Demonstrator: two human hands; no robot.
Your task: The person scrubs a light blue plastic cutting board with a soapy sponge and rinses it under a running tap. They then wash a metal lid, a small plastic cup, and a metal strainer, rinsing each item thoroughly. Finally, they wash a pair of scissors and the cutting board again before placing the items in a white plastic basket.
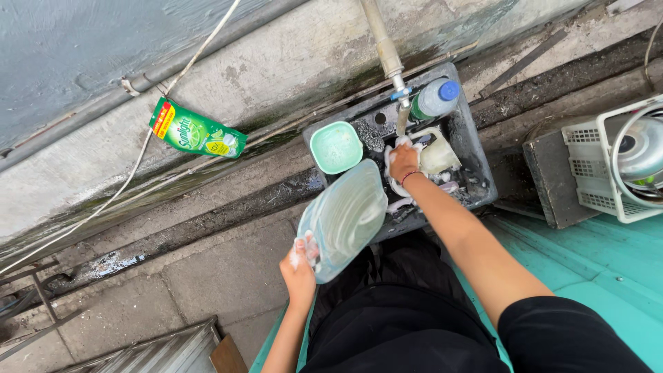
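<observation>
My left hand [300,266], covered in suds, grips the lower edge of a soapy pale lid or plate [345,215], held tilted over the near edge of a dark grey basin [476,160]. My right hand [403,160] reaches into the basin and presses a white foamy sponge or cloth [399,185] beside a cream-coloured dish [439,153]. A thin stream of water falls from a tap [400,93] just above that hand. A mint green bowl [335,146] rests on the basin's left corner. A clear bottle with a blue cap [436,98] lies at the basin's far side.
A green detergent pouch [196,132] lies on the concrete ledge to the left. A white plastic crate [595,157] with a metal pot lid [639,152] stands at the right on a dark block. Pipes run along the wall; a wet gutter crosses the ground.
</observation>
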